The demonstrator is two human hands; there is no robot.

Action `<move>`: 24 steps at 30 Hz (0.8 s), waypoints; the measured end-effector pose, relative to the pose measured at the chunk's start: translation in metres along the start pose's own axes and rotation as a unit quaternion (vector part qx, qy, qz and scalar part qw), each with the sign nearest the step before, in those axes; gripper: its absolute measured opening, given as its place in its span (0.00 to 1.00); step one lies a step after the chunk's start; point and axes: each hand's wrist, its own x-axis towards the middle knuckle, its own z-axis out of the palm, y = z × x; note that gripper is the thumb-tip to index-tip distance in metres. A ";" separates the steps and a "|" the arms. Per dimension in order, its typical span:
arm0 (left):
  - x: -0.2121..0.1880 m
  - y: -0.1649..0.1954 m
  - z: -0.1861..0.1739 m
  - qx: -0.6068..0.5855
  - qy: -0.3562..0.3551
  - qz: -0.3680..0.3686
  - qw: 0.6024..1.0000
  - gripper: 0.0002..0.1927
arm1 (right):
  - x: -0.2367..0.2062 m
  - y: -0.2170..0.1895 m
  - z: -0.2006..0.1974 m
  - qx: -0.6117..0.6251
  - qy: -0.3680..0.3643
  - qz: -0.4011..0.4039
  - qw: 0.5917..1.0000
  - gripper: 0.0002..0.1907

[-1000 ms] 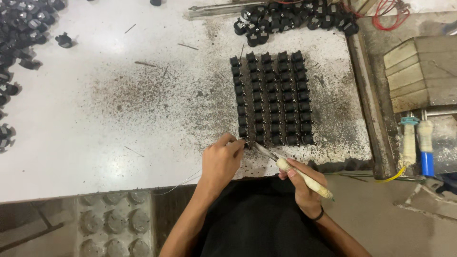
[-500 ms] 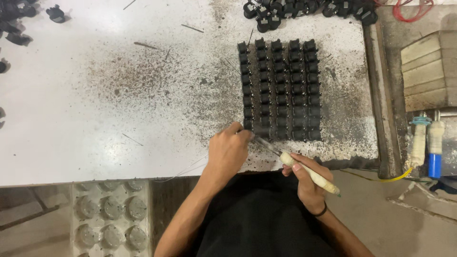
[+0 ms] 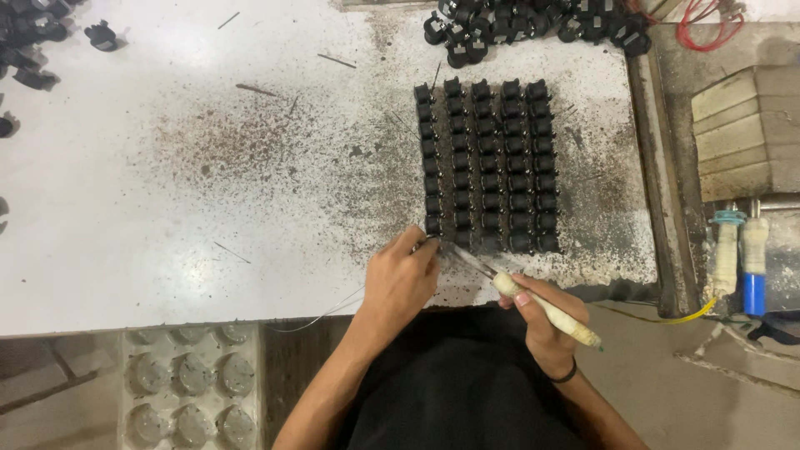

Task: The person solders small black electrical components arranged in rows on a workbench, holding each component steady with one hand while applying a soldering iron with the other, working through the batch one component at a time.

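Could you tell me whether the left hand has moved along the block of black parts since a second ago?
No: the left hand stays at the near-left corner of the block of black parts.

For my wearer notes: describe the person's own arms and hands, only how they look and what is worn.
Both forearms are bare, with no sleeves reaching them and no gloves. The left hand shows no ring or band. The right hand has a thin dark band at the wrist. A black garment covers the torso between the arms.

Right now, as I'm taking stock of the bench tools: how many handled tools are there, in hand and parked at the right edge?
Pale-handled tool, held in the right hand: 1
Parked tool with teal cap: 1
Parked tool with blue handle: 1
Total: 3
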 end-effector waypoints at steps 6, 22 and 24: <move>-0.001 -0.008 -0.001 -0.018 -0.012 -0.019 1.000 0.08 | 0.001 0.001 0.000 0.009 -0.001 0.025 1.000 0.15; 0.027 0.004 -0.036 -0.064 0.082 0.036 0.994 0.07 | 0.030 0.001 -0.003 0.127 0.030 -0.033 0.991 0.15; 0.030 0.001 -0.032 -0.044 0.059 0.032 0.997 0.09 | 0.026 0.002 0.007 0.073 0.037 -0.015 0.997 0.14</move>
